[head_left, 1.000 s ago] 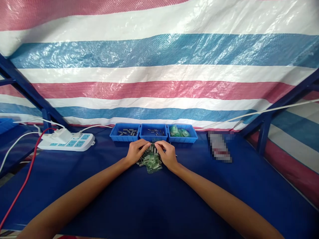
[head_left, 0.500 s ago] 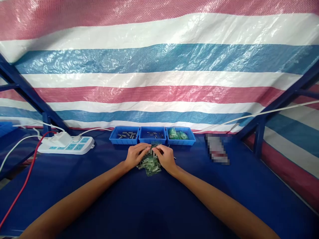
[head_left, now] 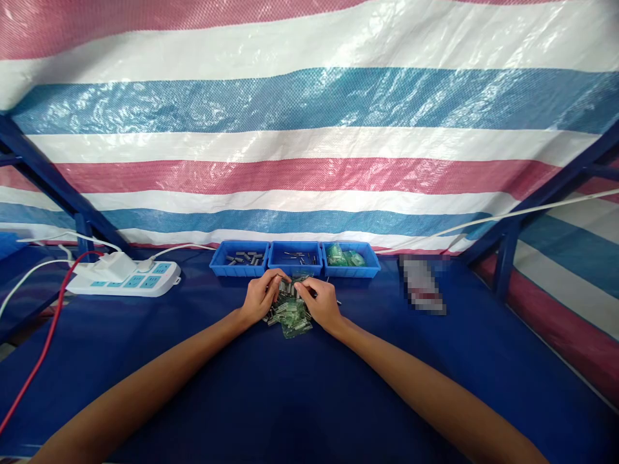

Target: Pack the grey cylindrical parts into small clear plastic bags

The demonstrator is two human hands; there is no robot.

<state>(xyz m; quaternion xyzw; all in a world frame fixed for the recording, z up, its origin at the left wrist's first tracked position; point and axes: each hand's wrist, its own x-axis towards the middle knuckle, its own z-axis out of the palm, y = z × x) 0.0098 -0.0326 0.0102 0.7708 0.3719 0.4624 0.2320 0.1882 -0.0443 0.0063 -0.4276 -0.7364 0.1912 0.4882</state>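
My left hand [head_left: 262, 298] is at the left side of a pile of small metal cylinders and pins [head_left: 289, 291], its fingers bent and drawn together. Across from it, my right hand [head_left: 320, 300] pinches with thumb and forefinger at the pile's upper right. What either set of fingertips holds is too small to make out. Clear greenish plastic bags [head_left: 294, 317] lie over the front of the pile. Behind the hands stand three blue bins in a row: a left bin [head_left: 238, 271] with grey cylinders, a middle bin [head_left: 295, 270] with thin pins, and a right bin [head_left: 351, 272] with green bags.
A white power strip [head_left: 159, 281] with plugs and a red cable [head_left: 54, 328] is on the left of the blue table [head_left: 290, 399]. A pixelated object [head_left: 423, 287] lies at the right. Behind hangs a striped tarp [head_left: 309, 174] between blue frame bars.
My left hand's fingers have lifted and curled in a little, uncovering more metal parts between the hands. My right hand stays nearly in place. The camera view has shifted slightly.
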